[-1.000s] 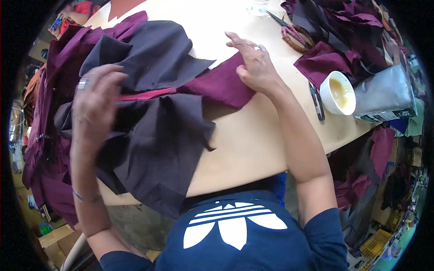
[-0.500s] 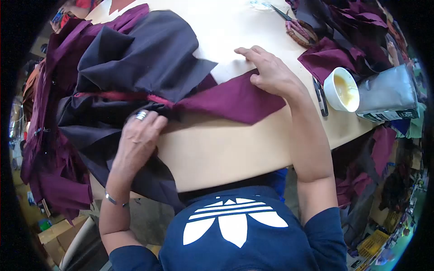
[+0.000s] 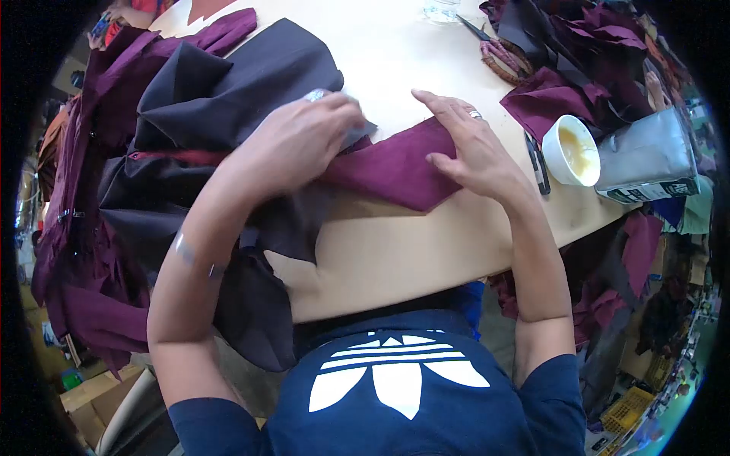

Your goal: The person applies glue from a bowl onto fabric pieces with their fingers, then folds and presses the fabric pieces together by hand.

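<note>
Dark grey fabric (image 3: 258, 76) lies spread on the table, with a red strip (image 3: 182, 156) across its middle and a maroon piece (image 3: 407, 163) reaching right from it. Over the inner end of the maroon piece is my left hand (image 3: 312, 137), fingers bent and pressed together, slightly blurred; whatever is under the fingertips is hidden. My right hand (image 3: 475, 148) rests by the outer end of the maroon piece, fingers apart, holding nothing.
Maroon cloth (image 3: 84, 197) is heaped at the left edge of the table (image 3: 388, 266). At right are scissors (image 3: 502, 57), a pen (image 3: 537, 163), a white bowl of pale paste (image 3: 572, 150), a metal tin (image 3: 646, 156) and maroon scraps (image 3: 547, 102). Another person's arm (image 3: 129, 17) shows top left.
My left hand has moved from the far left of the fabric, past its lower middle, up and right to the maroon piece. My right hand and the maroon piece have shifted right and down.
</note>
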Action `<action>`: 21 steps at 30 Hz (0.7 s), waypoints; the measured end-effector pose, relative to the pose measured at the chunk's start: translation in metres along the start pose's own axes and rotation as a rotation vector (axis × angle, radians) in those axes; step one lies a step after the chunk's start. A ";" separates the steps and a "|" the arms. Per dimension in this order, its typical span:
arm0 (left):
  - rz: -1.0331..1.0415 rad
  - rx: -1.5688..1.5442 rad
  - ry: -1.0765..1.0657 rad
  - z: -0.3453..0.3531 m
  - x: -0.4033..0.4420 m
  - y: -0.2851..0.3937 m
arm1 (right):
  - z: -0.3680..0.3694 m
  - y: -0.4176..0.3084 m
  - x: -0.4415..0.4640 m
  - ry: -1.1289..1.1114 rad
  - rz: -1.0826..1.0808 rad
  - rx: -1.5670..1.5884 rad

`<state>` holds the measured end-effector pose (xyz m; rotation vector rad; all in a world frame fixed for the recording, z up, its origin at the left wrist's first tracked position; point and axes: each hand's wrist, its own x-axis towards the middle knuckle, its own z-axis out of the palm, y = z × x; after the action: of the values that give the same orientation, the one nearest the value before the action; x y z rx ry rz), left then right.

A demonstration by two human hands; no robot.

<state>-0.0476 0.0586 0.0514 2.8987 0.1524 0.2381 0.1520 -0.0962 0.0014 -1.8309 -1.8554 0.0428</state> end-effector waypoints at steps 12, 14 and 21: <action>-0.379 -0.139 0.277 0.022 -0.013 -0.061 | -0.014 -0.015 -0.031 0.276 -0.069 0.230; -0.462 -0.203 0.449 0.018 -0.021 -0.075 | -0.020 -0.023 -0.050 0.288 -0.183 0.186; -0.613 -0.410 0.208 -0.010 -0.021 -0.041 | -0.013 -0.057 -0.090 -0.103 -0.274 0.171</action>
<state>-0.0732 0.0981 0.0482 2.2845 0.8905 0.3983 0.0991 -0.1892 0.0034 -1.4730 -2.0892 0.1940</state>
